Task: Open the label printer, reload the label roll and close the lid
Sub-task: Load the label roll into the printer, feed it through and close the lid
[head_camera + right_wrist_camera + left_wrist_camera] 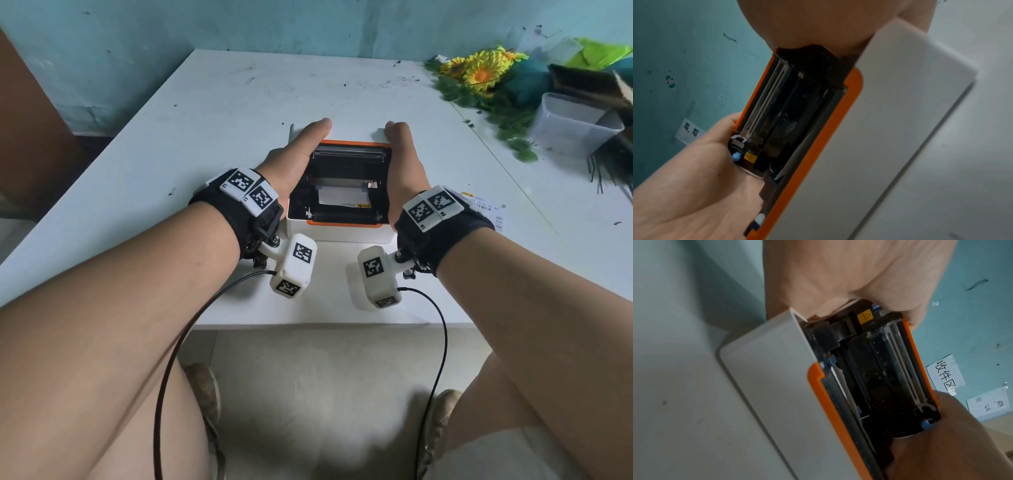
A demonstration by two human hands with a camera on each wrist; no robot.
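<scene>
A small white printer (337, 230) sits on the white bench (212, 113), close to the front edge. Its lid (351, 145) is tipped up and open, with an orange rim showing on the far side. Another orange rim runs along the near side of the body.

The person holds the printer from both sides. The left hand (294, 161) lies flat along the left side, with the thumb reaching up by the lid's far corner. The right hand (404, 161) lies along the right side the same way. From the head view the fingers are hidden behind the printer, so I cannot tell if each grip is curled on it or just pressing.

In the left wrist view the left hand (849, 277) covers one end of the open gap and the right hand (953, 434) covers the other end. Inside the gap are black parts, a shiny bar and a small yellow warning sticker (865, 317). In the right wrist view the same sticker (749, 158) shows beside the left hand (694, 178).

Inside the printer, a white strip of labels (342, 197) lies flat in the black tray.

On the bench to the right lie some printed labels (484, 205). Farther back on the right are yellow fake flowers (479, 68) with green leaves and a clear plastic tub (565, 126). The wall (137, 51) behind is blue-green.
</scene>
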